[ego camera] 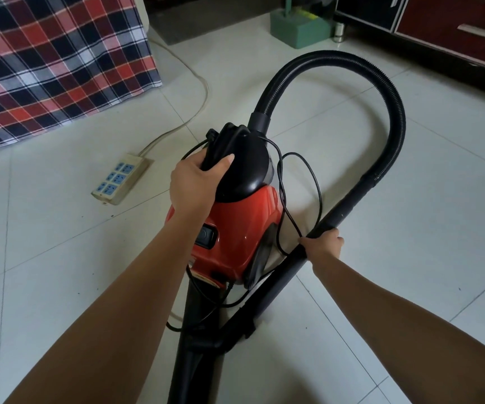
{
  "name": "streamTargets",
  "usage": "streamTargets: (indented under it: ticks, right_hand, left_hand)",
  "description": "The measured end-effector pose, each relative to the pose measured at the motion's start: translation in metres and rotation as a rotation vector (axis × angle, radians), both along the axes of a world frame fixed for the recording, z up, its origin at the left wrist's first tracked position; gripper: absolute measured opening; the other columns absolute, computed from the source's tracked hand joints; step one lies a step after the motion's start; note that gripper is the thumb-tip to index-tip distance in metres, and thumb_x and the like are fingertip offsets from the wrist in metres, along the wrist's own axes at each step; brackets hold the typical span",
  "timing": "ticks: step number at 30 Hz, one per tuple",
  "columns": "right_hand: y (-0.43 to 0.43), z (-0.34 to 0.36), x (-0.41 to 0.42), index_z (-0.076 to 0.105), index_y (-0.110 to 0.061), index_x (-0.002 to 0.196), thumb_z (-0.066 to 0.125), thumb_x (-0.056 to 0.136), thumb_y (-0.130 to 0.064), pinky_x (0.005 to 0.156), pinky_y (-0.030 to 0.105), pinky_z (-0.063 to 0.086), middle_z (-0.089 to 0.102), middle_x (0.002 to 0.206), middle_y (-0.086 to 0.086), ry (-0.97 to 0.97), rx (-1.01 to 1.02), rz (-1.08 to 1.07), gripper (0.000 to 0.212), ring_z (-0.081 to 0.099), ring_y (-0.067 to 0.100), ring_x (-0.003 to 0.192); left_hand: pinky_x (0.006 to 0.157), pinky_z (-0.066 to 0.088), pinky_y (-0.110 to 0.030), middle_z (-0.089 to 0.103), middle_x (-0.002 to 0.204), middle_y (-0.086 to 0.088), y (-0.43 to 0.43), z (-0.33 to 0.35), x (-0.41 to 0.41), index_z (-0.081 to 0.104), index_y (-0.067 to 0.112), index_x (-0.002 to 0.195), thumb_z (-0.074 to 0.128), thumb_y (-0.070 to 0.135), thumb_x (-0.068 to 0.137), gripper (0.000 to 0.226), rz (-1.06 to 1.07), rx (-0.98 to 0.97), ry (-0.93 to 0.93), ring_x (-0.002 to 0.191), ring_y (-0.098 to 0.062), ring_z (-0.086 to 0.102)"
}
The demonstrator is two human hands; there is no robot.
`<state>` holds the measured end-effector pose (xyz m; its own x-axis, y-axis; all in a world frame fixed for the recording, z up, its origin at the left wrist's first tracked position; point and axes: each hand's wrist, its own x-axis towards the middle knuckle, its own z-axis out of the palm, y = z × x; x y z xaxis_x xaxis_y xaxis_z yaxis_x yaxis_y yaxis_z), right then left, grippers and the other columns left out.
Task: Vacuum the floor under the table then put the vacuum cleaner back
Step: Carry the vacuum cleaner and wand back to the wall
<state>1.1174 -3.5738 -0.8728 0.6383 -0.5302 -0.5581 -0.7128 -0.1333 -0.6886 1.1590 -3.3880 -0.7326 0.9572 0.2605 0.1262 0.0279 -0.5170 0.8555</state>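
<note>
My left hand (194, 182) has its fingers wrapped round the black handle of the red vacuum cleaner (244, 228), held over the tile floor (60, 243). My right hand (324, 243) is clamped on its wand (349, 208), with the cord (299, 182) looping loosely between. One power strip (121, 177) lies left, by a plaid cloth (54, 62).

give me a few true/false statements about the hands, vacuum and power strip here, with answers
1. The left hand grips the black handle on top of the red vacuum cleaner. True.
2. The right hand is empty. False: it holds the black wand.
3. The power strip lies on the tiled floor. True.
4. The hose is detached from the vacuum. False: it is plugged into the vacuum's top.
</note>
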Motion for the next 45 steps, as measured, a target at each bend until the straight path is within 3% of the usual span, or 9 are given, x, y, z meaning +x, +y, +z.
streamTargets:
  ticks: [4, 8, 14, 20, 25, 28, 34, 41, 45]
  right_hand:
    - [-0.006, 0.004, 0.0, 0.035, -0.005, 0.128, 0.065, 0.081, -0.006, 0.072, 0.032, 0.045, 0.051, 0.118, 0.019, -0.083, 0.039, -0.029, 0.056, 0.051, 0.029, 0.086]
    - [-0.008, 0.009, -0.001, 0.035, -0.008, 0.13, 0.064, 0.082, -0.009, 0.08, 0.037, 0.051, 0.054, 0.098, 0.009, -0.18, 0.022, -0.021, 0.056, 0.058, 0.033, 0.096]
    - [-0.005, 0.017, -0.001, 0.041, -0.005, 0.128, 0.069, 0.082, -0.012, 0.081, 0.031, 0.047, 0.056, 0.1, 0.005, -0.255, 0.194, -0.098, 0.055, 0.056, 0.021, 0.089]
    - [-0.001, 0.023, 0.006, 0.038, -0.012, 0.129, 0.067, 0.082, -0.008, 0.059, 0.02, 0.043, 0.055, 0.105, 0.005, -0.326, 0.292, -0.113, 0.056, 0.056, 0.02, 0.091]
    - [0.001, 0.023, 0.01, 0.039, -0.012, 0.128, 0.067, 0.082, -0.006, 0.069, 0.025, 0.044, 0.056, 0.11, 0.007, -0.339, 0.322, -0.11, 0.055, 0.057, 0.021, 0.091]
    - [0.002, 0.022, 0.014, 0.036, -0.014, 0.132, 0.065, 0.084, -0.006, 0.057, 0.02, 0.042, 0.055, 0.109, 0.008, -0.347, 0.358, -0.094, 0.057, 0.056, 0.021, 0.087]
    - [0.004, 0.016, 0.022, 0.023, -0.022, 0.142, 0.059, 0.089, -0.012, 0.058, 0.018, 0.04, 0.052, 0.088, -0.006, -0.343, 0.418, -0.011, 0.065, 0.052, 0.007, 0.074]
    - [0.007, 0.01, 0.024, 0.018, -0.029, 0.142, 0.056, 0.089, -0.018, 0.064, 0.023, 0.049, 0.06, 0.098, 0.008, -0.328, 0.444, 0.043, 0.066, 0.063, 0.025, 0.085]
    - [0.004, 0.006, 0.022, 0.02, -0.027, 0.14, 0.057, 0.088, -0.015, 0.065, 0.028, 0.053, 0.064, 0.099, 0.016, -0.321, 0.454, 0.028, 0.065, 0.066, 0.027, 0.079]
  left_hand:
    - [0.072, 0.056, -0.031, 0.068, 0.067, 0.003, 0.002, 0.001, -0.001, 0.068, 0.035, 0.076, 0.069, 0.033, 0.083, 0.007, -0.072, -0.113, 0.005, 0.067, -0.01, 0.066]
    - [0.058, 0.048, -0.013, 0.064, 0.064, 0.007, 0.005, 0.004, -0.002, 0.069, 0.029, 0.086, 0.067, 0.026, 0.087, 0.004, -0.117, -0.223, 0.023, 0.056, 0.002, 0.059]
    - [0.062, 0.051, -0.015, 0.066, 0.069, 0.004, 0.007, 0.004, 0.001, 0.069, 0.026, 0.088, 0.065, 0.023, 0.088, 0.005, -0.134, -0.3, 0.052, 0.06, -0.005, 0.058]
    - [0.054, 0.047, -0.013, 0.062, 0.066, 0.004, 0.009, 0.005, 0.004, 0.068, 0.023, 0.078, 0.065, 0.024, 0.088, 0.01, -0.159, -0.306, 0.087, 0.057, -0.008, 0.056]
    - [0.049, 0.047, -0.011, 0.06, 0.067, 0.002, 0.009, 0.009, 0.009, 0.066, 0.02, 0.082, 0.062, 0.025, 0.09, 0.01, -0.171, -0.316, 0.139, 0.054, -0.005, 0.054]
    - [0.05, 0.047, -0.012, 0.061, 0.068, 0.002, 0.009, 0.008, 0.011, 0.067, 0.017, 0.085, 0.062, 0.024, 0.09, 0.01, -0.181, -0.33, 0.139, 0.053, -0.004, 0.054]
    - [0.051, 0.047, -0.014, 0.06, 0.065, 0.003, 0.012, 0.004, 0.012, 0.067, 0.021, 0.078, 0.064, 0.026, 0.089, 0.013, -0.212, -0.323, 0.12, 0.049, -0.003, 0.053]
    - [0.053, 0.046, -0.012, 0.061, 0.064, 0.004, 0.014, 0.003, 0.013, 0.067, 0.023, 0.076, 0.064, 0.028, 0.088, 0.013, -0.212, -0.324, 0.112, 0.05, -0.002, 0.054]
    - [0.052, 0.046, -0.011, 0.061, 0.064, 0.003, 0.013, 0.003, 0.013, 0.067, 0.022, 0.076, 0.064, 0.027, 0.088, 0.013, -0.204, -0.324, 0.103, 0.049, -0.001, 0.053]
